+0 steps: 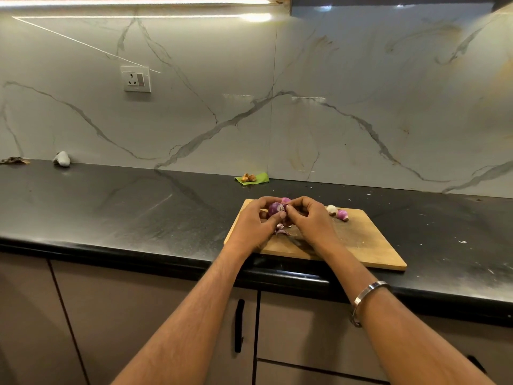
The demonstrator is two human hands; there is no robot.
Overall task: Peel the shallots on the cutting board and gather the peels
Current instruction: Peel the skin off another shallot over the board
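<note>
In the lower half of the frame, two bare forearms are extending upward toward the centre, the right one wearing a metal bangle (367, 294) at the wrist. Below them, cabinet doors with a black handle (239, 325) are showing under the edge of the black countertop (111, 207). Just above centre-bottom, a wooden cutting board (361, 243) is lying on the countertop, its near edge sitting close to the counter's front lip. Above the board's left portion, the left hand (254, 225) is gripping a purple shallot (275, 209) with curled fingers and thumb, the bulb sitting at the fingertips rather than deep in the palm. The right hand (311, 219) is meeting it from the right side of the frame, its fingertips pinching at the shallot's right end; whether they are holding loose skin there cannot be told. Directly below the held shallot, between the two hands, a small heap of purple peels (281, 230) is resting on the board. A second pink bulb (286, 200) is partly showing just behind the hands. Toward the board's upper right, a purple shallot piece (342, 214) is lying beside a pale bulb (332, 209). Farther back, against the marble backsplash (333, 120), a green leaf (256, 179) is carrying small brown items. A white wall socket (136, 78) is sitting in the upper left.
</note>
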